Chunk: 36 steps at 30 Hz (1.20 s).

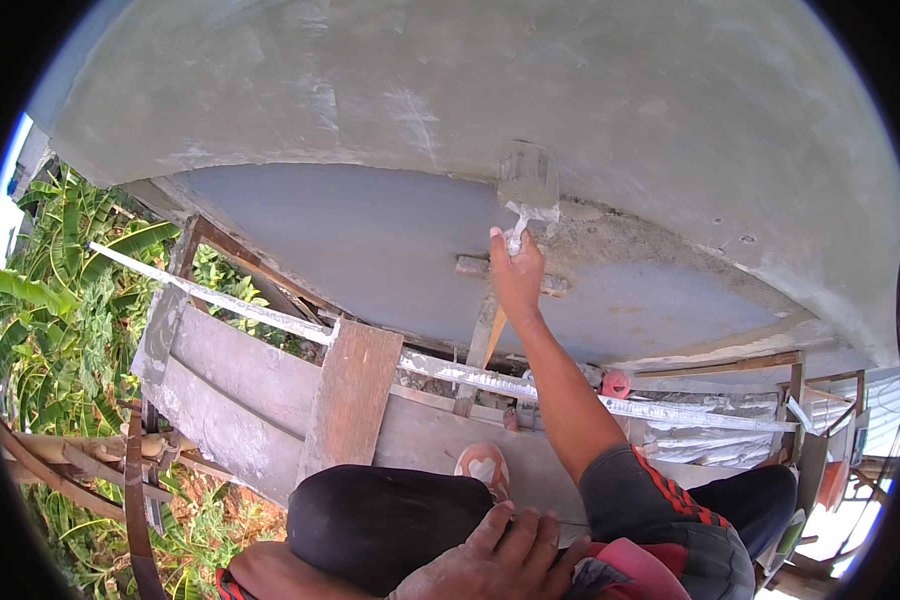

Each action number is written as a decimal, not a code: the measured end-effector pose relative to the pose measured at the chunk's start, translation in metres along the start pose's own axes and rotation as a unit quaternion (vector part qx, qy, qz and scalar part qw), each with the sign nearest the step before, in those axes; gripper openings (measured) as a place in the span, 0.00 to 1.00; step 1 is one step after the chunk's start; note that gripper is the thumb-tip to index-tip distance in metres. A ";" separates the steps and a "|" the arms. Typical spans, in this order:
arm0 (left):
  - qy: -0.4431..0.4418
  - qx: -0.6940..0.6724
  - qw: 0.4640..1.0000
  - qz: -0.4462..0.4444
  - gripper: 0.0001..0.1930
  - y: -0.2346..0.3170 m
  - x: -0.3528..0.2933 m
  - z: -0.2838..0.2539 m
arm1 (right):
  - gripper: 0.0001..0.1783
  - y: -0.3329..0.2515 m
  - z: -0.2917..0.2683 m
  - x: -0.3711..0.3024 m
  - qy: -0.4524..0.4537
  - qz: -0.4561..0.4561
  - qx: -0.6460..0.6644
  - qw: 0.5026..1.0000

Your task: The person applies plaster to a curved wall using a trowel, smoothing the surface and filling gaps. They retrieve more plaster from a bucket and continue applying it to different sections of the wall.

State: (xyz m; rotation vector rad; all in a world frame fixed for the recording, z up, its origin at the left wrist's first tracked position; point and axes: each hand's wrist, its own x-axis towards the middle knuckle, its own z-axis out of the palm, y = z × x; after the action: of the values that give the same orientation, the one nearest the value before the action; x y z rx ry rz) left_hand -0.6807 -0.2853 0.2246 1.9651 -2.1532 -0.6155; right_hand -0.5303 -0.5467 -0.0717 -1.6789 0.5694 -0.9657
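Note:
My right hand (pixel 517 272) is closed round the white-smeared handle of a broad, square-bladed putty knife (pixel 530 178). The blade lies against the lower edge of a grey plastered surface (pixel 370 90), where a rough darker band of mortar (pixel 620 235) runs off to the right. Just below that hand, a short wooden crosspiece (pixel 472 265) sits on an upright prop against the bluish-grey panel (pixel 340 225). Down at the lower edge, my left hand (pixel 500 560) lies across my lap with its fingers stretched out, holding nothing that I can see.
A long white-spattered straight bar (pixel 460 372) crosses over the platform boards (pixel 240 375). A wooden plank (pixel 352 385) lies across them. My pink shoe (pixel 483 467) rests on the boards. Green plants (pixel 60 290) and bamboo poles (pixel 60 447) are at left.

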 end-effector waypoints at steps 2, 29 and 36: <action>-0.016 -0.008 1.000 -0.017 0.27 -0.002 -0.005 -0.004 | 0.18 -0.046 0.032 0.010 -0.069 0.003 -0.005 0.998; 0.041 0.087 0.995 -0.030 0.24 0.006 -0.014 0.004 | 0.38 -0.045 0.024 0.007 -0.271 0.033 -0.177 0.946; 0.035 0.091 0.995 -0.018 0.24 0.009 -0.012 0.004 | 0.37 -0.020 0.008 0.015 -0.224 -0.036 -0.179 0.957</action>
State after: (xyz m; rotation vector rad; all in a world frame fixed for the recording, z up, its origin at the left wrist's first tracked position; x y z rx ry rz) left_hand -0.6890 -0.2723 0.2259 2.0868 -2.2059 -0.3608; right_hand -0.5171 -0.5475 -0.0492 -2.1740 0.3907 -0.5175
